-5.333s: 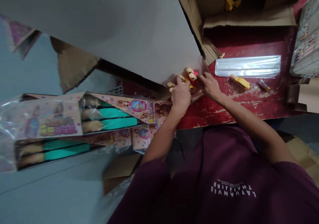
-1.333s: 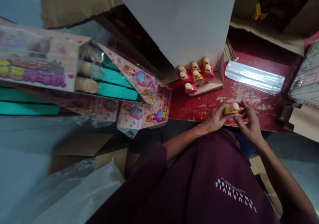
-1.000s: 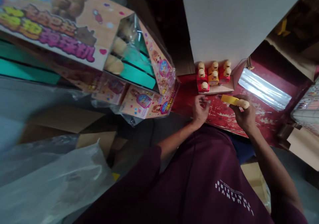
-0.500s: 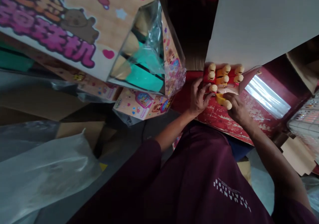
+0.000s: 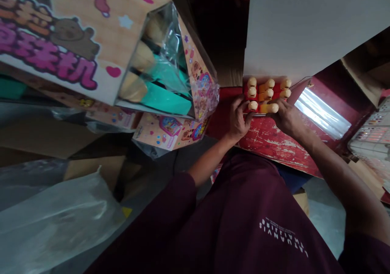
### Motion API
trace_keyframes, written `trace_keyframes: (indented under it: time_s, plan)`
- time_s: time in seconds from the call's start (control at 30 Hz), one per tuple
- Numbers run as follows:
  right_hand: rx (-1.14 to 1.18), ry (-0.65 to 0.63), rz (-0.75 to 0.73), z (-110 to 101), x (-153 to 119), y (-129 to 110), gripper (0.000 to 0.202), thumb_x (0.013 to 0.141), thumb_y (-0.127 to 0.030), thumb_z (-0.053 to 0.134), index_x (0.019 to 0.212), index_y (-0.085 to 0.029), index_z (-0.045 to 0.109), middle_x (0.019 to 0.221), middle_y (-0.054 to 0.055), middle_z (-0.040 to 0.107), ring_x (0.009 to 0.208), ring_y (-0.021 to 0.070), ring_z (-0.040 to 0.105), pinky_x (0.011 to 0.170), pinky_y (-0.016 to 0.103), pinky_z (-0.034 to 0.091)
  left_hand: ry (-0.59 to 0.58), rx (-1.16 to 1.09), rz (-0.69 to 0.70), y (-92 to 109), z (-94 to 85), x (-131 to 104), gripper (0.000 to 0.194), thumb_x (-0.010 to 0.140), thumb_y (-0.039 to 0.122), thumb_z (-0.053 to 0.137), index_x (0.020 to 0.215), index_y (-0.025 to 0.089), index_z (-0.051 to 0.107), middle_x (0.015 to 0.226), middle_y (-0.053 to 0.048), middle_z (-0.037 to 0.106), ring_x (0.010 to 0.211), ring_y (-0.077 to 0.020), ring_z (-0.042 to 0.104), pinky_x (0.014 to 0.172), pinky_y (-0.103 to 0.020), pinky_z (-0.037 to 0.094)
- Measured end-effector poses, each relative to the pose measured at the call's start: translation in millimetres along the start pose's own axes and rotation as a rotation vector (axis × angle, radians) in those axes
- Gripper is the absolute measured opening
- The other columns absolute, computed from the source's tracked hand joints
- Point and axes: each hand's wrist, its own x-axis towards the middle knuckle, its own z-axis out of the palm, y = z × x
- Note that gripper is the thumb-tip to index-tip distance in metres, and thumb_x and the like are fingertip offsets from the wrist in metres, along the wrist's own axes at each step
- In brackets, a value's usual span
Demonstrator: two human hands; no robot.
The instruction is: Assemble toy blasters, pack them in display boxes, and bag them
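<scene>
A cardboard box (image 5: 271, 114) with a raised white lid holds rows of small red and yellow toys with round cream-coloured heads. At its near left corner my left hand (image 5: 238, 121) grips the box, thumb in front and fingers along the side, beside a red toy (image 5: 252, 106). My right hand (image 5: 288, 119) is closed on a yellow toy (image 5: 268, 108) at the box's front row. That toy lies tilted, its head pointing right. Part of my right fingers is hidden behind it and the toys there.
The box stands on a worn red table (image 5: 274, 140). Clear tape or plastic (image 5: 323, 113) lies to its right. Large printed toy cartons (image 5: 115, 42) in clear wrap fill the left. Below them is a plastic bag (image 5: 61, 217). A white basket (image 5: 373, 140) stands far right.
My right hand has moved up and away from me, bringing the yellow toy from the box's front edge into the front row. My left hand stays at the corner. The view has shifted slightly.
</scene>
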Motion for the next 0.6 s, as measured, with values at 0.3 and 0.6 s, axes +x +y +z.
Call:
trace_keyframes:
  time_s: [0.3,0.6]
  plan:
    - [0.081,0.373,0.161,44,-13,4,0.029,0.097,-0.038,0.06,0.121,-0.022,0.053,0.113,0.011,0.063,0.084,0.0211,0.063,0.076,0.04,0.058,-0.03,-0.007,-0.042,0,-0.3,2,0.054,0.103,0.06,0.036,0.129,0.015,0.051,0.131,-0.02,0.06,0.132,-0.0245,0.056,0.113,-0.044,0.046]
    - [0.007,0.644,0.414,88,5,-26,0.027,0.098,-0.044,0.056,0.112,-0.022,0.053,0.111,0.015,0.06,0.099,0.028,0.063,0.082,0.044,0.056,-0.008,-0.029,-0.094,-1,1.3,-1,0.044,0.101,0.053,0.048,0.122,0.015,0.054,0.13,-0.022,0.058,0.131,-0.0268,0.056,0.112,-0.044,0.044]
